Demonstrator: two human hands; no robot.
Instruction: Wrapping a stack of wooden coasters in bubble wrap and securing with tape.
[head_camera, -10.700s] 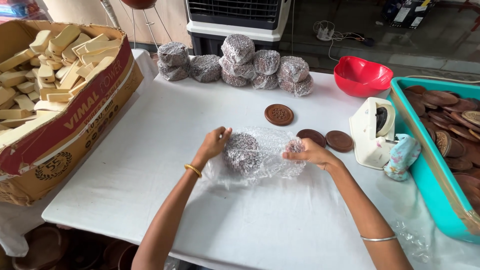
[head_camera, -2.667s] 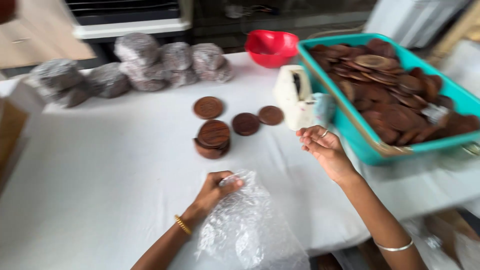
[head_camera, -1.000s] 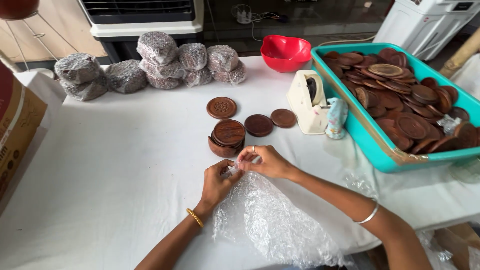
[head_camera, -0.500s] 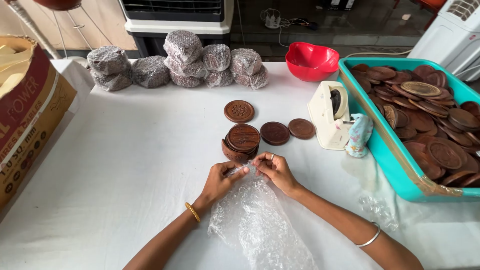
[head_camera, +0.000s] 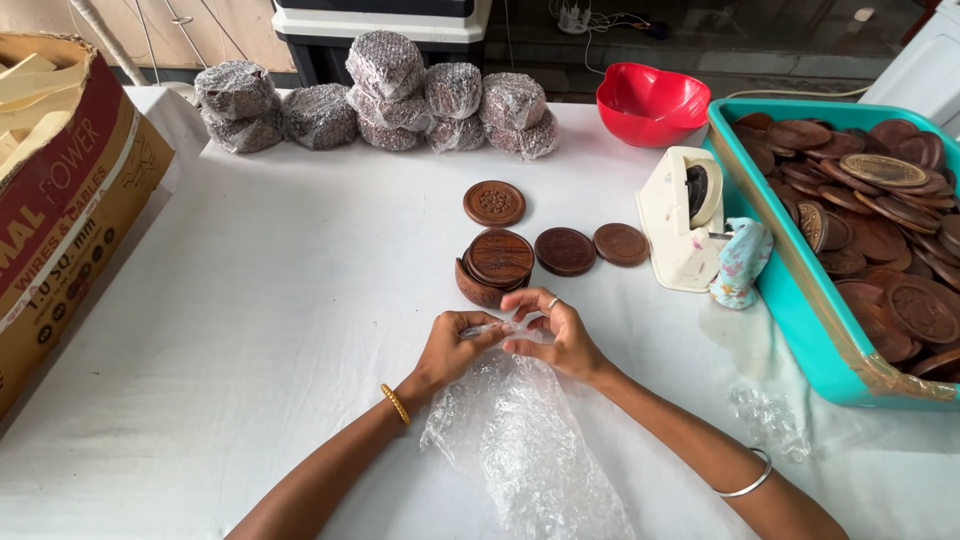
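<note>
Bubble wrap (head_camera: 525, 450), a clear crumpled sheet, lies on the white table (head_camera: 250, 330) in front of the person, running from the hands down toward the bottom edge of the view. Its upper edge is caught between both hands. The left hand (head_camera: 452, 348) pinches that edge with thumb and fingertips pressed together, and the right hand (head_camera: 557, 332), a ring on 1 finger, grips the same edge just beside it, fingers curled inward. The fingertips of the 2 hands nearly touch.

Just beyond the hands sits a stack of round carved wooden coasters (head_camera: 495, 265) in a wooden holder, near the knuckles but apart from them. 3 more loose coasters (head_camera: 565, 250) lie flat around it: 1 behind the stack, 2 to its right.

Further right stands a cream tape dispenser (head_camera: 683, 220), with a small patterned cloth roll (head_camera: 740, 262) leaning by it. A teal tray (head_camera: 800, 310) heaped with brown wooden discs fills the right edge, and a red bowl (head_camera: 652, 103) sits behind the dispenser.

Along the far side of the table is a row of bubble-wrapped bundles (head_camera: 385, 95), some piled on others. A cardboard box (head_camera: 70, 220) holding pale wooden pieces stands at the left edge.
</note>
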